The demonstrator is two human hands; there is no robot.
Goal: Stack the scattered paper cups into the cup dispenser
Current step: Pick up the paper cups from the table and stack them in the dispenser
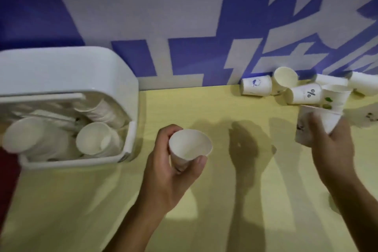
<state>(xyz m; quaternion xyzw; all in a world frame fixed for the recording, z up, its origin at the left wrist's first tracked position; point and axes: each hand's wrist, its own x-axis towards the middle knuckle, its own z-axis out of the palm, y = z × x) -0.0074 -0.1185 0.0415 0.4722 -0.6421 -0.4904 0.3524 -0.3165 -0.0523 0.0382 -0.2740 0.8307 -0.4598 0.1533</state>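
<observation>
Paper this thin weighs almost nothing and dents at a squeeze, so we judge the safest hold is a light ring of fingers around the wall just under the stiff rolled rim. Nearest us, our left hand (173,168) is wrapped that way around a plain white paper cup (189,146), mouth up and tilted toward us, thumb on the near side, lifted over the pale yellow worktop (225,200). To the right our right hand (329,145) is closed on a blurred bunch of white printed cups (327,106); they look partly nested, but we cannot tell how many.

Left of the held plain cup, and apart from it, sits the white plastic cup dispenser (122,71), open on top, with rows of nested cups (96,141) lying inside.

Farther back on the right, scattered white paper cups (286,86) lie on their sides against the blue-and-white lettered wall (184,16), just beyond our right hand. They would roll at a nudge.
</observation>
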